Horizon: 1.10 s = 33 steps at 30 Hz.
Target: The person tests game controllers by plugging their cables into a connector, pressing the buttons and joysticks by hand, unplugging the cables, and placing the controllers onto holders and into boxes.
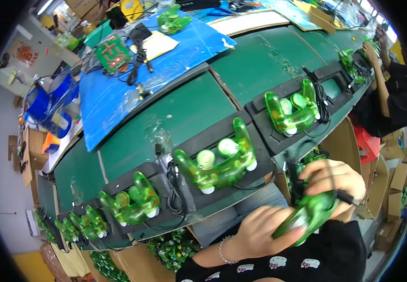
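My left hand (260, 235) is closed around one grip of a translucent green game controller (314, 214), thumb pressed on it, in front of my body. At the controller's other end my right hand (340, 183) curls its fingers over it. A black cable (347, 197) passes by the right hand; motion blur hides exactly how the fingers meet it. The nearest controller on the bench is a similar green one (220, 164), lying in a black foam tray (262, 162) with a coiled black cable (174, 188) to its left.
More green controllers (293, 108) lie in foam trays along the green bench (184, 110). A blue sheet (104, 113) carries a green circuit board (113, 54) and cables. Cardboard boxes (344, 141) stand below the bench. At the far right a co-worker's hand (370, 52) reaches toward another controller.
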Each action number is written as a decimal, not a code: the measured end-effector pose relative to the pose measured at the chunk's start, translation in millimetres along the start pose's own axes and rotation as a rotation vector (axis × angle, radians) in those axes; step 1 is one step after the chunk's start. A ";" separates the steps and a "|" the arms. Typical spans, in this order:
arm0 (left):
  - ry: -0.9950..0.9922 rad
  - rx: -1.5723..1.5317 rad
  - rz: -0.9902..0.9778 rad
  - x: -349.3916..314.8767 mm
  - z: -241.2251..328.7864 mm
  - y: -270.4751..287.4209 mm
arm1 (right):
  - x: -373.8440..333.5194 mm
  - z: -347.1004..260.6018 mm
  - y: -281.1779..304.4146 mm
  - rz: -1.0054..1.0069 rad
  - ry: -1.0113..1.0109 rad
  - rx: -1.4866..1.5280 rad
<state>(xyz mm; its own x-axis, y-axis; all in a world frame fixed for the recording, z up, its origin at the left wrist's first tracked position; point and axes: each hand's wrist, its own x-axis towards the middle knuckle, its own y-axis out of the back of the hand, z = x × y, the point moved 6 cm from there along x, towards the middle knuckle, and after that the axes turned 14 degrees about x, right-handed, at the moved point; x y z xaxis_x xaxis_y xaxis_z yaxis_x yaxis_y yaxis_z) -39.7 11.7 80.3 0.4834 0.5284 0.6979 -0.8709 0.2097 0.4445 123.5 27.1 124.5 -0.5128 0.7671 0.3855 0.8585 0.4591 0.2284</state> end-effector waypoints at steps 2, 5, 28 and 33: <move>0.018 0.017 -0.174 12.1 -2.3 -21.8 | -50.3 -1.8 22.8 0.163 -0.232 -0.078; 0.030 0.144 -0.227 27.4 -15.0 -33.2 | -96.9 -15.8 39.9 0.265 -0.736 -0.643; 0.134 0.843 -0.308 96.8 -85.1 -102.5 | -92.3 58.0 162.3 1.126 -0.119 0.053; 0.156 0.774 -0.250 109.5 -73.5 -94.2 | -104.8 -60.5 151.7 0.877 0.693 0.411</move>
<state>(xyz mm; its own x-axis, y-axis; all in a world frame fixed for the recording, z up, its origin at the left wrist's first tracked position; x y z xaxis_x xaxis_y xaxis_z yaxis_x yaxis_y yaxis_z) 88.8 110.2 73.6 0.5872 0.6617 0.4663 -0.4043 -0.2593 0.8771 307.6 -10.8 172.8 0.4678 0.5434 0.6970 0.7860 0.1050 -0.6093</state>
